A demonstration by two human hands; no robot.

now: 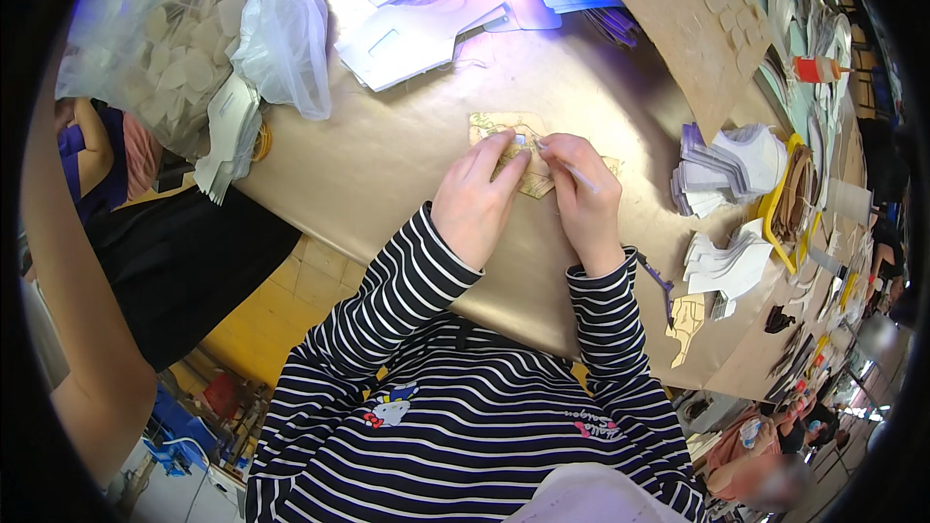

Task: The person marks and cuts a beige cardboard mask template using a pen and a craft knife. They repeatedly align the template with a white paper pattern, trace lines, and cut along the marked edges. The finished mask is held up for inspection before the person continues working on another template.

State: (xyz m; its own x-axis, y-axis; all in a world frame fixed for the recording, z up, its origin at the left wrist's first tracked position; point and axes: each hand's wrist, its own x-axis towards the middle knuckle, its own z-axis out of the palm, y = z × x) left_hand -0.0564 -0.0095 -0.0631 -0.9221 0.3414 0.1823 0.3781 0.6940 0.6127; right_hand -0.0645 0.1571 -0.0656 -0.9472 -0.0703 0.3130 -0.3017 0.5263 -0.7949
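A pale yellow-green patterned cut piece (494,122) lies on the gold-coloured table in front of me, with a small whitish rectangle (520,140) near its middle. My left hand (477,199) pins the piece from the left, thumb and forefinger pressed close to that rectangle. From the other side my right hand (587,201) has its fingers closed around a slim, pale pen-like stick (582,177). Its tip is hidden by my fingers, close to the rectangle. More of the patterned material (611,166) shows just right of my right hand.
White cut pieces (402,44) lie under a bright lamp at the back. A clear bag of round pieces (179,58) stands at left. Stacked pieces (727,169), a yellow-rimmed tray (771,223) and a thin purple tool (657,276) are at right. Another person's arm (92,329) is at far left.
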